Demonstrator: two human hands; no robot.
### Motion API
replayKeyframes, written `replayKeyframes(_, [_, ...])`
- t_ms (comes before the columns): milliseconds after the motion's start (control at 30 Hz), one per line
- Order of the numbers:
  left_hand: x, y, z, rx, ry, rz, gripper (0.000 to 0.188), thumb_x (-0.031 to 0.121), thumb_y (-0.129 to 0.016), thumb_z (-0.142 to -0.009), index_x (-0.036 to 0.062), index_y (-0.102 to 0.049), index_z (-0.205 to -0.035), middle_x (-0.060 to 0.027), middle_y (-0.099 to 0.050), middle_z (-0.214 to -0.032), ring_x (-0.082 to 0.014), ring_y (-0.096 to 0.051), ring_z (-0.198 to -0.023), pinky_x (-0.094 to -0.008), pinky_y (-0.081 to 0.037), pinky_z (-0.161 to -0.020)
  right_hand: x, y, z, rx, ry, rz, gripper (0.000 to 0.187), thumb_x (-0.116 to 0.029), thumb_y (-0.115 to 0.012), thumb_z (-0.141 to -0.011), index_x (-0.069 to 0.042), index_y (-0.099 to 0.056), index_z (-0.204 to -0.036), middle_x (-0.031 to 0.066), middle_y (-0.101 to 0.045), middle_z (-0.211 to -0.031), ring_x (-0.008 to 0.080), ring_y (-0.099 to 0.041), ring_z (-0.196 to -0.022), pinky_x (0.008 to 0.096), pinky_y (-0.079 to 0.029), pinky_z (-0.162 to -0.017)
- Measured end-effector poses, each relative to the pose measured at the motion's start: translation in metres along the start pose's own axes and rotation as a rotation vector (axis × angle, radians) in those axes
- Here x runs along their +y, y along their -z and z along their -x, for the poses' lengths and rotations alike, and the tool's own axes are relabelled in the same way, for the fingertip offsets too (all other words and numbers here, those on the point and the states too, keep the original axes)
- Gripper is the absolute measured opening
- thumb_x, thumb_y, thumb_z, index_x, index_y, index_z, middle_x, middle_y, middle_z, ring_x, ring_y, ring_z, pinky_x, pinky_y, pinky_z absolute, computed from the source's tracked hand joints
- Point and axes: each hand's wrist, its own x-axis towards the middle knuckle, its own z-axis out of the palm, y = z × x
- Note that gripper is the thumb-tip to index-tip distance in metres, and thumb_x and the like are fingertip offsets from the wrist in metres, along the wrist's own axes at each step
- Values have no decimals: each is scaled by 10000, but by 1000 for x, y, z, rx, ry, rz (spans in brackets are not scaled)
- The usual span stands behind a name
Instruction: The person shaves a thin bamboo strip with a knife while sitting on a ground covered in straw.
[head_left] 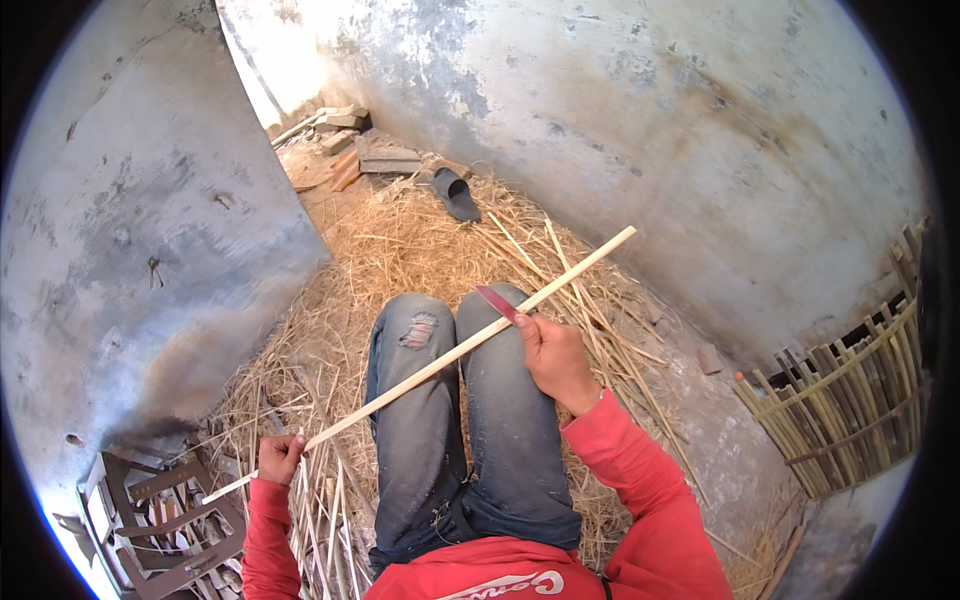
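A long pale bamboo strip [410, 383] lies slantwise across my knees, rising from lower left to upper right. Closed around its lower part is my left hand [280, 459], beside my left thigh, with the thin end sticking out behind it. Over my right knee, my right hand [557, 362] is closed on a knife, its thumb near the strip. The reddish, narrow knife blade [494, 301] crosses the strip and points up and left. My fingers hide the knife's handle.
Shavings [400, 250] and loose strips [610, 345] cover the floor around my legs. A dark sandal [456, 194] lies ahead, near bricks [390, 160]. Brown metal frames [180, 520] stand at lower left, a slatted bamboo basket [850, 400] at right. Worn walls [640, 130] close in both sides.
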Motion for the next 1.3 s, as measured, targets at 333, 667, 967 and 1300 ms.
replayKeyframes(333, [-18, -6, 5, 23, -2, 13, 421, 300, -660, -979, -21, -736, -718, -89, -633, -552, -120, -590, -523, -300, -445, -527, 25, 40, -46, 186, -47, -43, 467, -334, -508, -1081, 21, -655, -815, 196, -505, -569, 292, -512, -475, 431, -383, -495])
replayKeyframes(667, [-2, 0, 7, 8, 2, -70, 485, 358, -650, -989, -26, -735, -706, -110, -657, -563, -141, -632, -534, -301, -471, -541, 40, 47, -49, 269, -91, -8, 509, -375, -502, -1078, 26, -587, -776, 194, -450, -584, 318, -441, -510, 445, -357, -520])
replayKeyframes(967, [5, 2, 9, 28, -41, -82, 433, 302, -652, -974, -22, -725, -696, -122, -625, -537, -153, -600, -495, -308, -445, -521, 52, 54, -62, 312, -111, -7, 504, -370, -507, -1076, 29, -607, -784, 193, -447, -555, 279, -432, -480, 442, -352, -514])
replayKeyframes(1300, [19, -13, 12, 132, -138, -120, 388, 223, -665, -969, -17, -699, -665, -113, -574, -503, -157, -558, -456, -324, -428, -489, 32, 36, -39, 180, -249, -103, 515, -335, -485, -1080, 25, -629, -741, 197, -525, -543, 301, -510, -459, 455, -389, -503])
